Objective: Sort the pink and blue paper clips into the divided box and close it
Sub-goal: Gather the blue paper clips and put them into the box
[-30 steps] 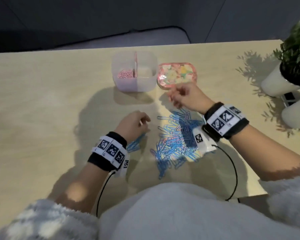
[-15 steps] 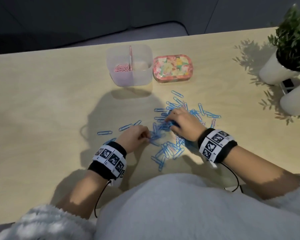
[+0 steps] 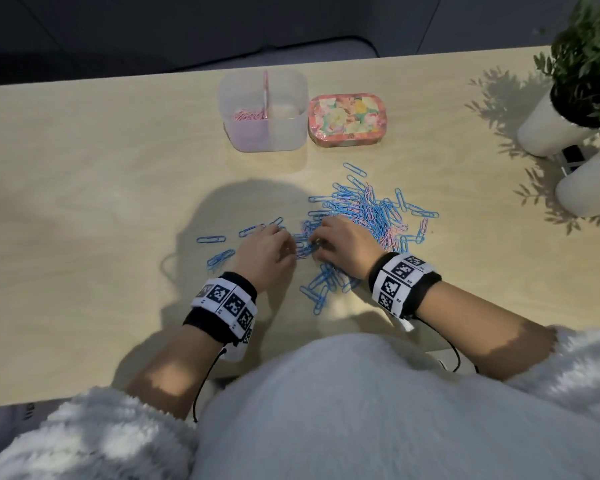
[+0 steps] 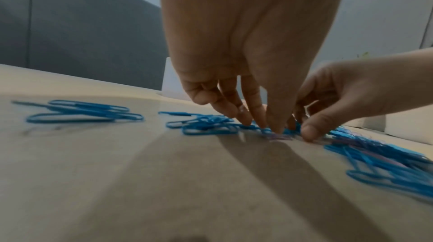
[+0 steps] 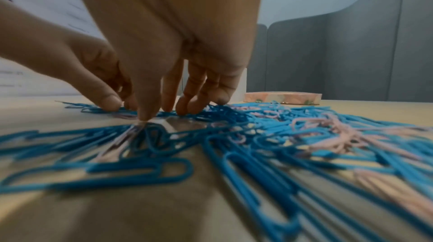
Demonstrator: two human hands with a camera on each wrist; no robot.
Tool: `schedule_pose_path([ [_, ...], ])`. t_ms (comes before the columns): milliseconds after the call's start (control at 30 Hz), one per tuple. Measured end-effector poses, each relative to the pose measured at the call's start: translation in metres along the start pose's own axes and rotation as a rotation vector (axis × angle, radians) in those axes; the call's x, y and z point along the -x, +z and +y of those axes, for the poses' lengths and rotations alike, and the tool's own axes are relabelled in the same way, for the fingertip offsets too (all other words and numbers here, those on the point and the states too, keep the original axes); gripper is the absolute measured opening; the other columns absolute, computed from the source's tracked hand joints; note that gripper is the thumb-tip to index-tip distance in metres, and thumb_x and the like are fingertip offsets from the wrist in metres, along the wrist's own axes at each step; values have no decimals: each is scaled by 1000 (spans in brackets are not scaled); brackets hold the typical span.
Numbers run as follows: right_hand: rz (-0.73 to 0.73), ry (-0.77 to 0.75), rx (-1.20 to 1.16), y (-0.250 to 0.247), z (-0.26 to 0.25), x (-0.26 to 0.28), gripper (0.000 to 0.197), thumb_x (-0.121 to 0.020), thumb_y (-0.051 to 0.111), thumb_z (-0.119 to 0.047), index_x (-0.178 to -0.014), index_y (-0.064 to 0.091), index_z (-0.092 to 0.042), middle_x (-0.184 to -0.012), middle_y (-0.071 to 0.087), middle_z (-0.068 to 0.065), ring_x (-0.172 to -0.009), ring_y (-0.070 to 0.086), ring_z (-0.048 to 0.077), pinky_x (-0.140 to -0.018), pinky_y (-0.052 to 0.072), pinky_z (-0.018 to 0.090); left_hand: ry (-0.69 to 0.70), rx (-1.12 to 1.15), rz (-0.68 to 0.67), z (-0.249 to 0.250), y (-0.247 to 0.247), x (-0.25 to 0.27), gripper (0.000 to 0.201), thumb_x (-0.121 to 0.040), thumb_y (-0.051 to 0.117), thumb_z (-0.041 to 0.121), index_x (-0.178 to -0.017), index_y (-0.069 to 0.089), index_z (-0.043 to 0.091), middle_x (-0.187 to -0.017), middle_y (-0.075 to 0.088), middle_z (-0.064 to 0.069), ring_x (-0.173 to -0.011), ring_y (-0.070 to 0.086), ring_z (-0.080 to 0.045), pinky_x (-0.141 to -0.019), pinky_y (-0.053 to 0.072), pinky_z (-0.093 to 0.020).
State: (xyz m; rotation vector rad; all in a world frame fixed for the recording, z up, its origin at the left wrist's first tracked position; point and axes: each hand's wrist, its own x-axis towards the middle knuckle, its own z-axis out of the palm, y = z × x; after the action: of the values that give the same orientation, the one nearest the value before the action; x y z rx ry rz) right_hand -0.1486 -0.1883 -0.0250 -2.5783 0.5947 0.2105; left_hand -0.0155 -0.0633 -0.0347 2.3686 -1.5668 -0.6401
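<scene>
Blue and pink paper clips (image 3: 368,216) lie mixed — sorting is under way. Left hand (image 3: 267,251) and right hand (image 3: 343,247) press loosely extended fingertips into them, gripping nothing visible. Next, probably: pinch pinks for the divided box (image 3: 262,109)'s left compartment.

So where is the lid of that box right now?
In the head view the flowery lid lies flat on the table, just right of the clear divided box, beyond the pile of paper clips.

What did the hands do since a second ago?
The right hand came back from near the box down into the paper clips; the left hand slid over to meet it. The clips spread wider. Box and lid stayed put.
</scene>
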Motion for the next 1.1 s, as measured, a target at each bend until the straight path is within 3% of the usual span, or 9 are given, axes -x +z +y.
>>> schedule_pose_path([
  [100, -37, 2, 6, 1, 0, -3, 16, -84, 59, -22, -95, 61, -11, -103, 56, 9, -105, 50, 25, -72, 38, 33, -27, 3, -4, 0, 3, 4, 17, -82, 61, 28, -95, 61, 16, -101, 61, -7, -99, 53, -28, -85, 44, -40],
  [200, -49, 27, -20, -2, 8, 3, 11, -84, 57, -17, -89, 59, -8, -101, 57, 10, -101, 53, 29, -72, 43, 37, -71, 37, 11, -8, 1, 7, 13, -82, 62, 25, -91, 62, 15, -97, 62, -6, -94, 56, -28, -81, 46, -39],
  [433, 147, 204, -53, -17, 33, 22, 13, -85, 56, -14, -96, 62, -11, -104, 61, 9, -102, 54, 27, -78, 42, 33, 24, -14, 13, 3, 3, 7, 19, -84, 60, 27, -98, 62, 15, -101, 62, -7, -99, 55, -26, -85, 42, -36],
  [533, 26, 103, -30, -11, 23, 31, 14, -84, 54, -17, -92, 65, -14, -99, 62, 7, -99, 56, 26, -75, 43, 32, 4, -33, -17, 9, 5, 2, 19, -83, 61, 29, -95, 63, 14, -101, 60, -8, -99, 55, -29, -84, 42, -38],
  [600, -79, 53, -62, -5, 17, 36, 18, -82, 59, -19, -98, 65, -16, -100, 61, 6, -99, 56, 25, -78, 45, 34, -26, 5, -39, 8, 4, 0, 16, -82, 62, 26, -91, 64, 13, -100, 60, -9, -98, 55, -29, -82, 42, -38],
  [700, -111, 33, -84, 2, 16, 38, 22, -79, 63, -18, -101, 65, -18, -103, 58, 6, -103, 54, 26, -80, 47, 39, -70, 114, -40, 6, -2, 0, 13, -85, 60, 22, -90, 64, 11, -100, 63, -9, -97, 56, -27, -81, 43, -35],
  [833, -114, 34, -68, 1, 18, 37, 13, -80, 60, -14, -92, 64, -11, -102, 58, 8, -100, 55, 27, -77, 46, 38, -110, 196, 27, -1, -12, -2, 12, -88, 56, 17, -91, 63, 7, -97, 66, -11, -92, 58, -28, -78, 44, -37],
  [933, -123, 76, -69, -1, 24, 36, 9, -82, 57, -11, -88, 63, -8, -101, 61, 10, -95, 56, 28, -76, 44, 35, -116, 135, 70, -10, -11, -4, 13, -88, 57, 18, -94, 63, 9, -99, 66, -12, -94, 56, -30, -80, 43, -36],
  [1100, -60, 137, -99, -2, 31, 40, 5, -84, 58, -15, -85, 60, -10, -90, 67, 10, -86, 60, 30, -74, 46, 35, 27, -86, 188, -8, -2, 0, 19, -88, 56, 25, -101, 64, 13, -105, 61, -9, -98, 50, -30, -85, 39, -37],
])
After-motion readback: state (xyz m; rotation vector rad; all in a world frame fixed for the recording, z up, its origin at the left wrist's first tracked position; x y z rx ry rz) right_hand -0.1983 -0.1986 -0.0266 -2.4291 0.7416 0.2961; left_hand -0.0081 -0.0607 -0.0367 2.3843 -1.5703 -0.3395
